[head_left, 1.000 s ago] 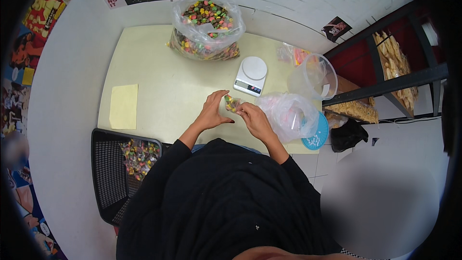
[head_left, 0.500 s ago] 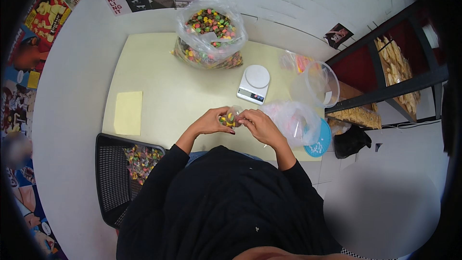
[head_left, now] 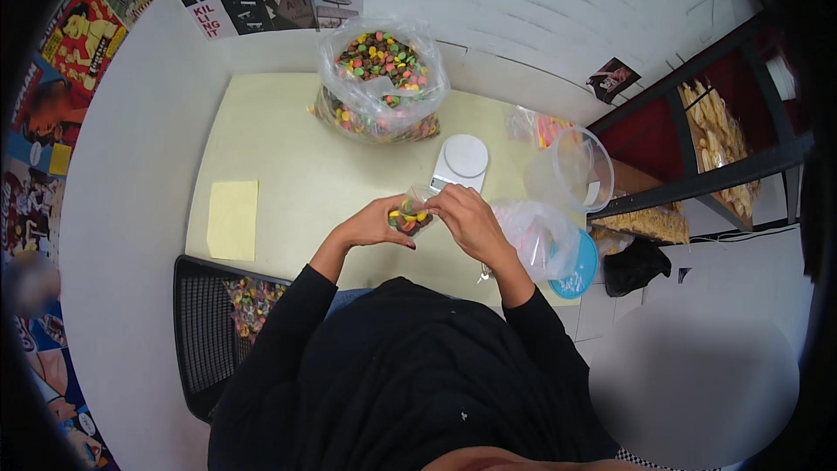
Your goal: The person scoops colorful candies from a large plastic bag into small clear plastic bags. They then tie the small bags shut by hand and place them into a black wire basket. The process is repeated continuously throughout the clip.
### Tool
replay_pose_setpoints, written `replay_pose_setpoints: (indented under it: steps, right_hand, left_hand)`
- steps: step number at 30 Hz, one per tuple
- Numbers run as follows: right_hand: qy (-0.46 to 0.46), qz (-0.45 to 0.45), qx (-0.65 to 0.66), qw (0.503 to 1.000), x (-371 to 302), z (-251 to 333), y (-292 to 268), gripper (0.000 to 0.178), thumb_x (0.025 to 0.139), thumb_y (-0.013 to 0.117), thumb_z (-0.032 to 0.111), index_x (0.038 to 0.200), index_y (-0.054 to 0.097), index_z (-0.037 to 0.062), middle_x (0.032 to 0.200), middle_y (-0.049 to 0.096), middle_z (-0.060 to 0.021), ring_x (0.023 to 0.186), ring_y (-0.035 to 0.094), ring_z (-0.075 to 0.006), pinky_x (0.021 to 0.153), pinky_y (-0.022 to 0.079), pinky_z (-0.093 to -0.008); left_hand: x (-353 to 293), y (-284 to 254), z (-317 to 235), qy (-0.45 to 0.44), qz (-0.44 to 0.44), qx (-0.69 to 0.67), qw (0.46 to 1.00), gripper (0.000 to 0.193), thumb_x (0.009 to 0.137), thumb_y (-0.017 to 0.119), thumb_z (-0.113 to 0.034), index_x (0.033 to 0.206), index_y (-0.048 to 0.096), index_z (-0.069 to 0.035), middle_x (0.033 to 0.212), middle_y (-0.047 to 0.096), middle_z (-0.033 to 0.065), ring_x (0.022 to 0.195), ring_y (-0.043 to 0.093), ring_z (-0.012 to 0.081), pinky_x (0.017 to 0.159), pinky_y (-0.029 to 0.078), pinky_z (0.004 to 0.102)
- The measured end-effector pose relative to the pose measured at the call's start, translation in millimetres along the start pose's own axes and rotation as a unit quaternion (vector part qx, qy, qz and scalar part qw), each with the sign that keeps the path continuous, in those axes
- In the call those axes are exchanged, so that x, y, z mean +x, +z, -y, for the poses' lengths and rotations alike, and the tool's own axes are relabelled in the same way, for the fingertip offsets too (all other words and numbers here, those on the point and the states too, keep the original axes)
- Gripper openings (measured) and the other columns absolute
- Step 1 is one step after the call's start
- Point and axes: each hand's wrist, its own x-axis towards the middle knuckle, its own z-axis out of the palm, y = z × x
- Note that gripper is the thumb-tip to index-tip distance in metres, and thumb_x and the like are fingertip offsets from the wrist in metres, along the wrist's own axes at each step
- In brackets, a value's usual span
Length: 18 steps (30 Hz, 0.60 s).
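A small clear plastic bag (head_left: 409,219) with yellow, green, red and brown round candies in its bottom is held above the table's near side. My left hand (head_left: 368,223) is closed around the bag's left side, thumb below it. At the bag's upper right, my right hand (head_left: 471,221) pinches the plastic near its mouth. Just beyond the right hand stands a white kitchen scale (head_left: 462,159), its display partly covered by that hand. Farther back sits a large clear bag (head_left: 381,118), open at the top and full of similar candies.
A black basket (head_left: 199,331) with several small filled candy bags stands at the near left. Yellow paper (head_left: 233,220) lies on the table's left. To the right are a clear tub (head_left: 582,170), a heap of thin plastic bags (head_left: 539,240), a blue lid (head_left: 575,270) and a dark shelf rack (head_left: 706,170).
Both hands have moved slightly away from me, toward the scale. The small bag has turned, so more of its candies show. My right hand now covers part of the scale's display.
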Motion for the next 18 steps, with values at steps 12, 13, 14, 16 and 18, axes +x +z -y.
replay_pose_setpoints:
  steps: [12, 13, 14, 16, 18]
  right_hand:
    - [-0.148, 0.094, -0.001, 0.984, 43, 17, -15, 0.012, 0.085, 0.062, 0.011, 0.095, 0.066, 0.0103, 0.117, 0.062, -0.0009, 0.116, 0.049, -0.0253, 0.097, 0.036, -0.0415]
    - [-0.151, 0.097, 0.018, 0.984, 49, 19, -17, 0.013, 0.084, 0.062, 0.011, 0.097, 0.066, 0.0102, 0.117, 0.062, -0.0016, 0.117, 0.049, -0.0252, 0.097, 0.036, -0.0417]
    - [-0.152, 0.099, 0.036, 0.983, 54, 19, -19, 0.015, 0.084, 0.063, 0.011, 0.098, 0.066, 0.0102, 0.117, 0.062, -0.0023, 0.117, 0.049, -0.0252, 0.097, 0.036, -0.0419]
    - [-0.111, 0.044, 0.045, 0.992, 75, 8, -19, 0.019, 0.083, 0.063, 0.009, 0.101, 0.065, 0.0101, 0.114, 0.062, -0.0042, 0.116, 0.049, -0.026, 0.096, 0.036, -0.0421]
    - [-0.069, -0.009, 0.008, 0.998, 99, -11, -19, 0.023, 0.082, 0.062, 0.007, 0.105, 0.064, 0.0094, 0.112, 0.062, -0.0063, 0.113, 0.051, -0.0279, 0.096, 0.037, -0.0422]
  left_hand:
    - [9, -30, -3, -0.049, 0.146, -0.179, 0.972, 0.078, 0.06, 0.09, -0.012, 0.127, 0.051, -0.003, 0.112, 0.06, 0.0057, 0.107, 0.056, 0.0172, 0.092, 0.046, 0.0331]
    - [8, -31, -3, -0.037, 0.132, -0.186, 0.973, 0.071, 0.063, 0.087, -0.009, 0.125, 0.052, -0.003, 0.108, 0.06, 0.0057, 0.105, 0.057, 0.0174, 0.09, 0.048, 0.0333]
    - [8, -32, -2, -0.025, 0.121, -0.192, 0.974, 0.064, 0.066, 0.084, -0.006, 0.122, 0.054, -0.002, 0.105, 0.06, 0.0057, 0.102, 0.058, 0.0175, 0.088, 0.05, 0.0335]
    - [8, -36, -1, 0.0, 0.095, -0.205, 0.974, 0.05, 0.072, 0.077, 0.0, 0.118, 0.057, -0.001, 0.097, 0.061, 0.0057, 0.098, 0.059, 0.0179, 0.084, 0.054, 0.0338]
    - [11, -43, -2, 0.009, 0.034, -0.191, 0.981, 0.05, 0.072, 0.075, 0.001, 0.118, 0.057, -0.001, 0.096, 0.059, 0.0046, 0.098, 0.06, 0.0189, 0.087, 0.052, 0.035]
